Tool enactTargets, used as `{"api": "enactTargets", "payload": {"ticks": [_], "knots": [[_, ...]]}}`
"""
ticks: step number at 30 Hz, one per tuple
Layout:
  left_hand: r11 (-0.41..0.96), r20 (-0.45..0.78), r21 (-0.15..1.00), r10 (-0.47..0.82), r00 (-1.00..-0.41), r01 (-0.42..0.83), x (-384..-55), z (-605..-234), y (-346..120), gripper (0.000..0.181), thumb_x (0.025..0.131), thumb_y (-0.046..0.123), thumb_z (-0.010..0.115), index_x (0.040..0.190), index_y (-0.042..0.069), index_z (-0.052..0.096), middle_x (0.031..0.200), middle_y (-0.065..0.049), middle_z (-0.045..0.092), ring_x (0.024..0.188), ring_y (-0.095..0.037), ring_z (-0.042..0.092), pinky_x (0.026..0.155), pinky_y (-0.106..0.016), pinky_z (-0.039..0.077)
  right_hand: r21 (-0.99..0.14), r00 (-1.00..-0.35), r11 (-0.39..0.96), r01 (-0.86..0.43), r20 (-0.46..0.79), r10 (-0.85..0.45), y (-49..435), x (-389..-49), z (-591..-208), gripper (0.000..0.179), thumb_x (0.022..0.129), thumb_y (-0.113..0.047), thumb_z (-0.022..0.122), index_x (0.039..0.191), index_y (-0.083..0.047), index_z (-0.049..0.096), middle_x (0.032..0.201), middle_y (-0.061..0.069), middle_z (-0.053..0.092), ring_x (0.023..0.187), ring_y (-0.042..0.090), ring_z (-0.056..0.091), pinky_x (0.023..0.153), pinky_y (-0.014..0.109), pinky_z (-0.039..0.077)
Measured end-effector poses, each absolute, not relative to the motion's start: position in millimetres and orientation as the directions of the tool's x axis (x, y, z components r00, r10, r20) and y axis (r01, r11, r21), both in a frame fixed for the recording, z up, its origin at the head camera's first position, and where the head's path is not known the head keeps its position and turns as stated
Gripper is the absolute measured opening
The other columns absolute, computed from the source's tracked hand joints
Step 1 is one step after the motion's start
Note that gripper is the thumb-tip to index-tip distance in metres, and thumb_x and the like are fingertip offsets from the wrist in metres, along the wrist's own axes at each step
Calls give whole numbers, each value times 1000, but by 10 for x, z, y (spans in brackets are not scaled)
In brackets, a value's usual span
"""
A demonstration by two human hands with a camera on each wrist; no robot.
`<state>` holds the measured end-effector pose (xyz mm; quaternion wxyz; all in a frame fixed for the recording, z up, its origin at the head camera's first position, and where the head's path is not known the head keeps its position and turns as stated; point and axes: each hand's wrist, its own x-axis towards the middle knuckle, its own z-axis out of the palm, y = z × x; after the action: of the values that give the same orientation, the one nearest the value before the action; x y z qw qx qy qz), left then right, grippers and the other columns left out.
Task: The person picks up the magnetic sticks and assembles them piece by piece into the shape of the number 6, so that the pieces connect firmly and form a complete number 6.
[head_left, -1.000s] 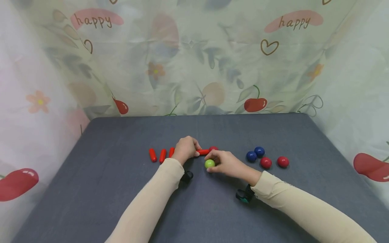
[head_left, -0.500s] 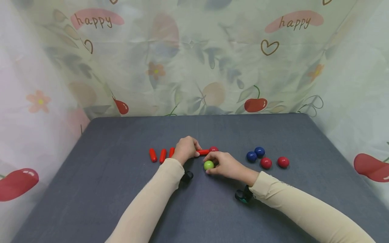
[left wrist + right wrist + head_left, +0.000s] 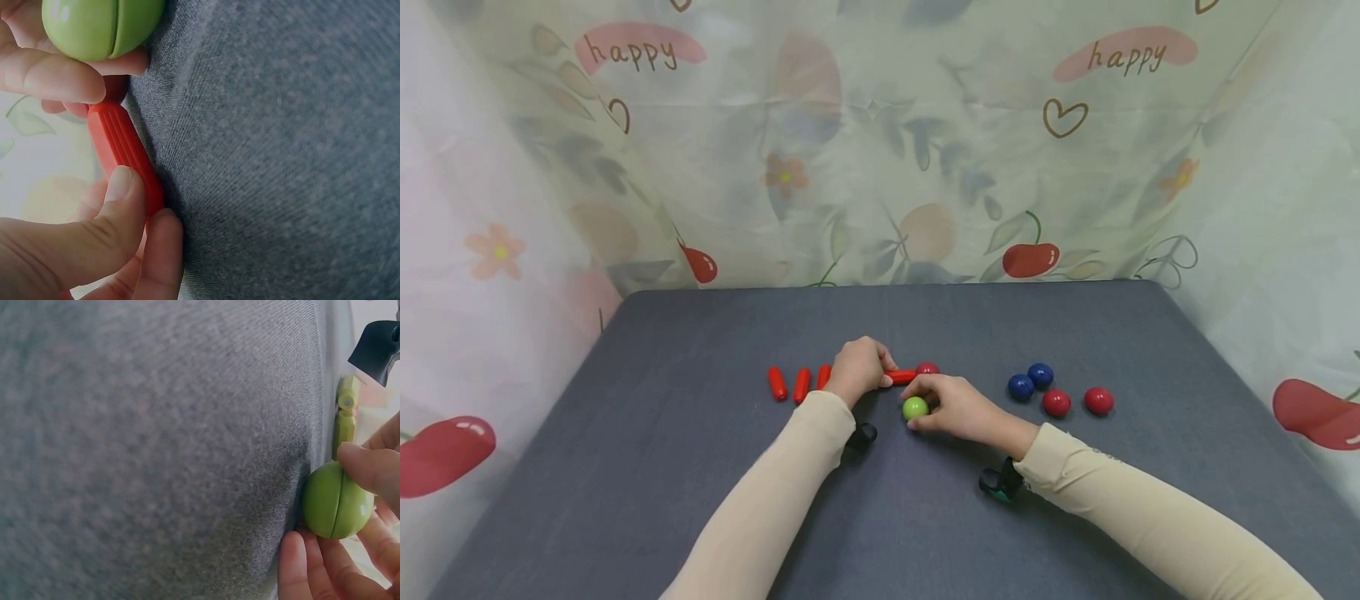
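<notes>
My left hand (image 3: 856, 368) pinches the near end of a red ribbed stick (image 3: 125, 144) between thumb and fingers, low over the dark cloth. The stick points right, toward a red ball (image 3: 927, 367) partly hidden behind my right hand (image 3: 966, 408). In that right hand a glossy green ball (image 3: 337, 500) with a seam around it sits between thumb and fingertips. In the head view, the ball is just in front of the stick's right end. A yellow-green stick (image 3: 345, 428) shows beyond the ball in the right wrist view.
Several red sticks (image 3: 777, 383) lie left of my left hand, one partly covered by it. Right of my right hand rest two blue balls (image 3: 1020, 387) and two red balls (image 3: 1056, 402). A patterned curtain (image 3: 880, 167) stands along the table's (image 3: 662, 467) back edge.
My right hand has shifted slightly left and nearer with the green ball, then stayed there. The left hand keeps its grip on the red stick in the same place.
</notes>
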<state>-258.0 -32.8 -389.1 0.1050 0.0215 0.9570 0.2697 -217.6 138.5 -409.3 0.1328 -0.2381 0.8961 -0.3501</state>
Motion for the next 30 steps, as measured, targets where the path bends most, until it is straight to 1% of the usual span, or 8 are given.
{"api": "enactTargets", "payload": {"ticks": [12, 18, 24, 27, 30], "knots": [[852, -199, 523, 95, -975, -23, -2593, -3913, -343, 8, 80, 11, 79, 86, 15, 76, 92, -1, 71, 83, -22, 61, 82, -36, 51, -692, -843, 634, -344, -71, -534, 1379, -2176, -4091, 36, 82, -19, 78, 115, -10, 65, 108, 1, 67, 93, 13, 61, 86, 35, 51], [854, -199, 520, 97, -975, -21, -2596, -3905, -342, 8, 79, 11, 79, 86, 15, 76, 91, -1, 71, 82, -22, 61, 80, -35, 51, -717, -841, 614, -330, -72, -536, 1421, -2192, -4011, 37, 83, -23, 77, 115, -10, 65, 109, 3, 67, 99, 17, 64, 87, 36, 52], [862, -210, 506, 97, -973, -24, -2606, -3886, -339, 10, 78, 12, 80, 86, 16, 76, 92, -1, 71, 83, -22, 60, 79, -34, 50, -738, -866, 605, -299, -57, -497, 1485, -2260, -3810, 41, 85, -29, 75, 120, -11, 62, 117, 11, 65, 106, 24, 63, 87, 38, 54], [860, -218, 509, 95, -971, -30, -2610, -3889, -336, 10, 79, 13, 80, 87, 15, 76, 94, -2, 71, 84, -22, 60, 80, -34, 50, -764, -888, 583, -275, -30, -459, 1528, -2320, -3756, 42, 86, -29, 74, 123, -13, 61, 122, 13, 63, 108, 26, 62, 88, 39, 54], [861, -213, 509, 96, -972, -26, -2616, -3903, -335, 10, 78, 12, 80, 87, 16, 76, 94, -1, 70, 85, -22, 60, 81, -34, 50, -787, -911, 567, -243, -15, -412, 1581, -2393, -3779, 46, 86, -30, 74, 127, -15, 58, 129, 13, 59, 113, 27, 60, 91, 42, 52]]}}
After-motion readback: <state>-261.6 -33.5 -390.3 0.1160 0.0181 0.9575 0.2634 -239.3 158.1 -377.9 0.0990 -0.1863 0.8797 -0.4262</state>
